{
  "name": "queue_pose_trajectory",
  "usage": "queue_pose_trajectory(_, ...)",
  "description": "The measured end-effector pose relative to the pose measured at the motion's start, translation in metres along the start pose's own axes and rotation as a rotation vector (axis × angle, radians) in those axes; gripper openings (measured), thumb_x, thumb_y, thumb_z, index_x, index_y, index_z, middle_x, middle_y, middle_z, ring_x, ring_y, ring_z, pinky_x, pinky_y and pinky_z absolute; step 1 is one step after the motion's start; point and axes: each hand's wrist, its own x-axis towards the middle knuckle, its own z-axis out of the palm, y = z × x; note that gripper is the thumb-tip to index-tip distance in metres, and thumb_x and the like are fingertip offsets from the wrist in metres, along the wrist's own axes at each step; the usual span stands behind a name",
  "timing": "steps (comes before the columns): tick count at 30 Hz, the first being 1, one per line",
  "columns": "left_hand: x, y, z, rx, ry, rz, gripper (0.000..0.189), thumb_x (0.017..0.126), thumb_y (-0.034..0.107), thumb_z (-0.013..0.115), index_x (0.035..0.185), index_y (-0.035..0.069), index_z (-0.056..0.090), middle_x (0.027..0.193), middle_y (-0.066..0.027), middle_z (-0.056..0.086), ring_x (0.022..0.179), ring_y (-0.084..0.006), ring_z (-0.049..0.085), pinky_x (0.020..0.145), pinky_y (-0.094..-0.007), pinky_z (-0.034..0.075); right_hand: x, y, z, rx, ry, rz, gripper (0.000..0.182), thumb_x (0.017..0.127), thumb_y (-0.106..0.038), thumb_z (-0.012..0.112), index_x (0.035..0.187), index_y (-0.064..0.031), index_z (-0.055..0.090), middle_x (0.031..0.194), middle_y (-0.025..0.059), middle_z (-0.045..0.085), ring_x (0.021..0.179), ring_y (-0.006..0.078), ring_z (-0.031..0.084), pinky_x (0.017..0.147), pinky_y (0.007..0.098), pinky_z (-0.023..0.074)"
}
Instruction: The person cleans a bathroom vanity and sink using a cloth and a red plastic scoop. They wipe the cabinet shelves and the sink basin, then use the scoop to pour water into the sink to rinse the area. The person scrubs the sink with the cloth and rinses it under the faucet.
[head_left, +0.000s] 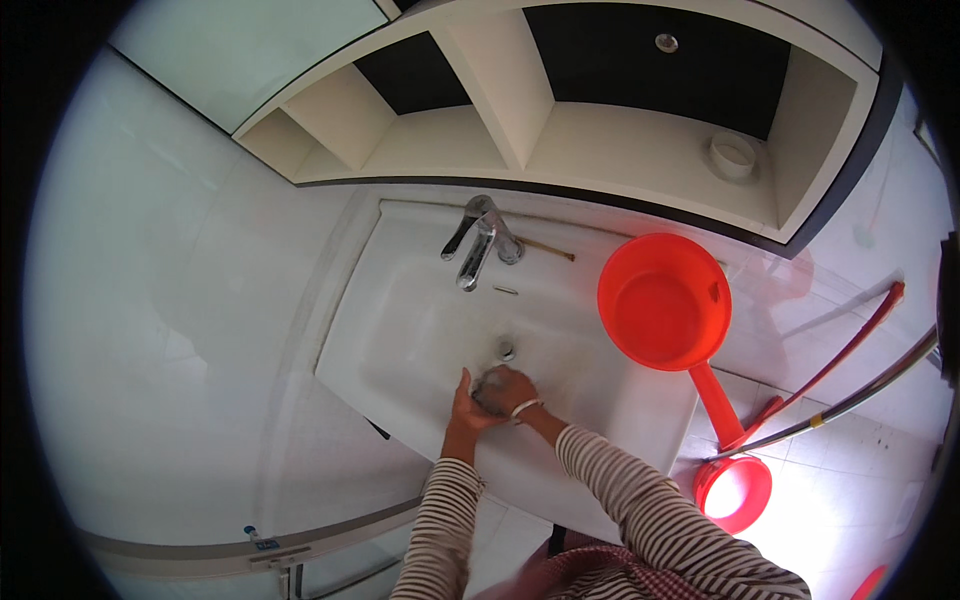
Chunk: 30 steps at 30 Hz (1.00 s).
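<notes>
My left hand (466, 411) is held low over the basin of a white ceramic sink (405, 330), thumb up and palm turned toward the other hand. Against that palm rests my right hand (517, 388), its fingers curled and a pale bracelet (526, 407) on its wrist. A dark greyish patch (487, 390) shows between the hands; blur hides whether it is an object or dirty lather. Just beyond the fingers is the metal drain plug (506, 349). The chrome tap (480, 244) stands behind it, with no water stream visible.
A red plastic dipper (664, 300) rests on the sink's right side, its handle reaching past the edge. Below right are a red bucket (757, 499) and a metal hose (862, 386). An open shelf unit (637, 150) overhangs the back, holding a white ring-shaped item (732, 155).
</notes>
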Motion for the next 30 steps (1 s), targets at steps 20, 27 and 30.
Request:
queue_pose_trajectory(20, -0.015, -0.040, 0.021, 0.665, 0.205, 0.580, 0.056, 0.097, 0.046, 0.044, 0.135, 0.004, 0.042, 0.130, -0.0111, 0.051, 0.117, -0.0264, 0.051, 0.098, -0.0437, 0.043, -0.051, -0.053, -0.075, 0.089, 0.254, -0.277, 0.031, 0.082, -0.034, 0.068, 0.094, -0.0050, 0.069, 0.084, 0.0173, 0.069, 0.073, 0.0315, 0.068, 0.065, 0.0373, 0.0539)
queue_pose_trajectory(27, -0.064, -0.044, 0.042, 0.229, -0.065, 0.240, 0.063, 0.094, 0.059, 0.042, 0.142, 0.019, 0.035, 0.142, -0.0097, 0.040, 0.129, -0.0302, 0.041, 0.101, -0.0577, 0.038, -0.083, -0.100, -0.075, 0.489, 0.250, -0.336, 0.025, 0.084, -0.024, 0.068, 0.097, -0.0017, 0.068, 0.085, 0.0145, 0.070, 0.080, 0.0191, 0.068, 0.074, 0.0306, 0.0522)
queue_pose_trajectory(30, -0.089, -0.053, 0.052, 0.118, -0.160, 0.277, 0.068, 0.091, 0.063, 0.042, 0.142, 0.018, 0.035, 0.143, -0.0101, 0.040, 0.132, -0.0296, 0.039, 0.104, -0.0541, 0.036, -0.087, -0.110, -0.066, 0.570, 0.234, -0.289, 0.028, 0.085, -0.027, 0.068, 0.094, -0.0011, 0.068, 0.085, 0.0135, 0.070, 0.080, 0.0193, 0.067, 0.074, 0.0315, 0.0522)
